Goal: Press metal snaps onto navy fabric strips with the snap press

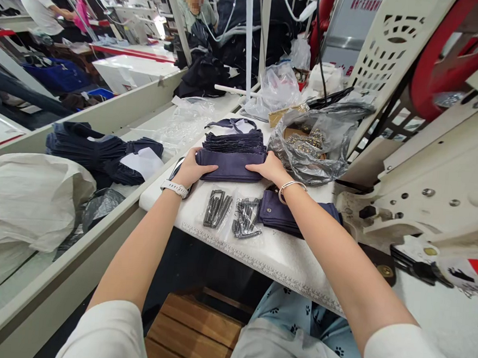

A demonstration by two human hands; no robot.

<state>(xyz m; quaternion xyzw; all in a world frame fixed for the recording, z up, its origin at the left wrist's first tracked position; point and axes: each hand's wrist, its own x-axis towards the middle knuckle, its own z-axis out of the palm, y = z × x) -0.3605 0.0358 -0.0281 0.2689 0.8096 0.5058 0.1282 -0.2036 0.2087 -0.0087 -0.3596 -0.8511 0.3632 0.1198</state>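
Note:
A stack of folded navy fabric strips (pixel 232 166) lies on the white worktable (pixel 298 270). My left hand (pixel 189 170) grips its left end, thumb on top and fingers hidden behind the edge. At the opposite end my right hand (pixel 271 169) is closed the same way, thumb pressed on the fabric. Part of a phone-like dark object (pixel 177 167) shows beside my left hand. Two clear bags of black springs (pixel 218 209) lie in front of the stack. Below my right wrist sits another navy fabric bundle (pixel 281 212) with a metal snap.
A grey plastic bag of small metal fasteners (pixel 311 143) stands behind my right hand. The pale machine (pixel 435 187) with a red wheel borders the right side. Scissors (pixel 415 266) lie near it. Navy garment pieces (pixel 97 153) fill the left trough. A co-worker (pixel 196 7) sits beyond.

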